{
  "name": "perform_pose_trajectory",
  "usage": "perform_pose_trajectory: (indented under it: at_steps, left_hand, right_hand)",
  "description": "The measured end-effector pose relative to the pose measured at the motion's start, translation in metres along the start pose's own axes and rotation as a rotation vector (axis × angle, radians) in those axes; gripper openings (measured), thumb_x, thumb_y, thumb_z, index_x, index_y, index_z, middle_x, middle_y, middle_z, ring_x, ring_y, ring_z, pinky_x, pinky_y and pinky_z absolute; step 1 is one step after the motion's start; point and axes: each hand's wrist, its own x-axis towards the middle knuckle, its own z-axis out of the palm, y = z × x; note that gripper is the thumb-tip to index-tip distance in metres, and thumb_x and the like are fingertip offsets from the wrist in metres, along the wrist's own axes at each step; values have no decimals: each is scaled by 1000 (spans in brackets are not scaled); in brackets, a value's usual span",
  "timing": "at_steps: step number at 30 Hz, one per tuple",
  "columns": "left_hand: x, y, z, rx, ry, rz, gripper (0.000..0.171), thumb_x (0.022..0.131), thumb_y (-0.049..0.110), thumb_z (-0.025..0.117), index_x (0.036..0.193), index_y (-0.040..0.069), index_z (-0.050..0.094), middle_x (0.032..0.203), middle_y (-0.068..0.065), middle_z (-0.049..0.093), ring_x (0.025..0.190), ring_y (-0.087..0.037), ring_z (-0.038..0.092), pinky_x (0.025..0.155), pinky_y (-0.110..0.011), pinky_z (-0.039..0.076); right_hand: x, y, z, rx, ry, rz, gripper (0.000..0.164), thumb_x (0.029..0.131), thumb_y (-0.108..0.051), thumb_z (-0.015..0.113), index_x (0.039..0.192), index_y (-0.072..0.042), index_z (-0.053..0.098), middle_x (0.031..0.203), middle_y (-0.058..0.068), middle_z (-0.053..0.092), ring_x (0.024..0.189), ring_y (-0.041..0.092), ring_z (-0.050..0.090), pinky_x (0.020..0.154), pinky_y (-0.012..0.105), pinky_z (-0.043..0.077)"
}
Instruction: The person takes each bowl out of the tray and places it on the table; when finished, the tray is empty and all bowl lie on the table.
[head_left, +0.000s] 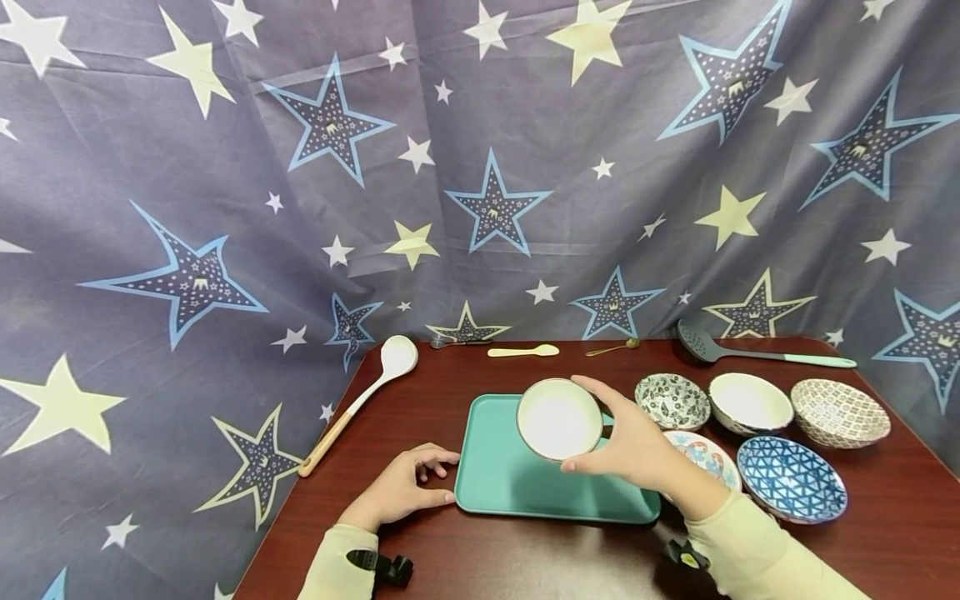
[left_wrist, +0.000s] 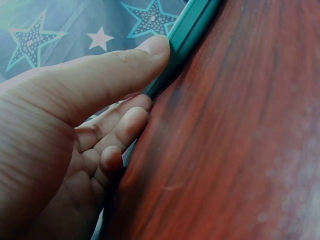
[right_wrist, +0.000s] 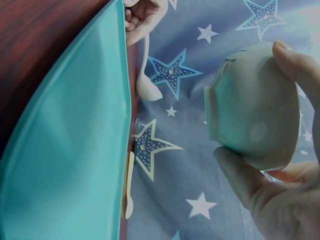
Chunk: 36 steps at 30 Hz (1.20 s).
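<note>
A small white bowl [head_left: 559, 419] with a thin dark rim is held above the green tray [head_left: 495, 487] by my right hand [head_left: 630, 437], thumb and fingers spread round its side. Its pale outside and foot show in the right wrist view, where the bowl [right_wrist: 255, 110] is tilted and apart from the tray. My left hand [head_left: 408, 483] rests at the tray's left edge. In the left wrist view its thumb [left_wrist: 155, 47] lies against the tray rim [left_wrist: 192, 32], with the other fingers loosely bent near the table.
To the right stand a floral bowl [head_left: 672, 402], a white bowl [head_left: 750, 403], a brown-patterned bowl [head_left: 840, 412], a blue-patterned bowl [head_left: 792, 479] and a partly hidden red-patterned bowl [head_left: 701, 454]. A ladle [head_left: 399, 357] lies left; a small spoon [head_left: 523, 352] and slotted spatula [head_left: 701, 342] lie behind.
</note>
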Motion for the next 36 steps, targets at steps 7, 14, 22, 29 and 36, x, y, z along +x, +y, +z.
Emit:
perform_pose_trajectory:
  at_steps: [7,14,22,29,36]
  left_hand:
    - [0,-1,0,1,-6,-6,51,82,8,90,130,4,71,118,-15,69,97,-38,64,79,-44,48]
    - [0,-3,0,0,-2,-7,51,82,8,90,130,6,72,118,-14,70,97,-37,64,79,-43,49]
    - [0,-4,0,8,2,12,51,82,9,90,129,6,72,116,-13,70,96,-36,64,78,-42,49]
    - [0,-3,1,12,8,19,50,82,8,90,128,6,72,115,-12,70,95,-34,64,77,-40,49]
    - [-1,-4,2,10,17,30,50,81,9,91,128,6,73,115,-13,70,94,-32,64,76,-38,48]
  right_hand:
    - [-11,5,-20,-25,38,-8,115,61,-49,102,158,-34,43,149,6,55,127,29,58,90,47,55]
    - [-24,7,-42,9,69,9,115,65,-39,102,161,-27,40,151,11,51,127,33,60,88,34,57]
    - [-42,14,-65,-13,148,10,110,71,-28,100,162,-27,38,154,11,49,125,21,60,86,19,54]
    - [-55,24,-82,74,211,-42,112,72,-6,98,164,-21,35,151,15,49,118,0,59,85,17,54]
    - [-71,33,-101,30,306,-6,111,70,1,97,163,-14,37,147,7,49,118,-3,56,84,13,52]
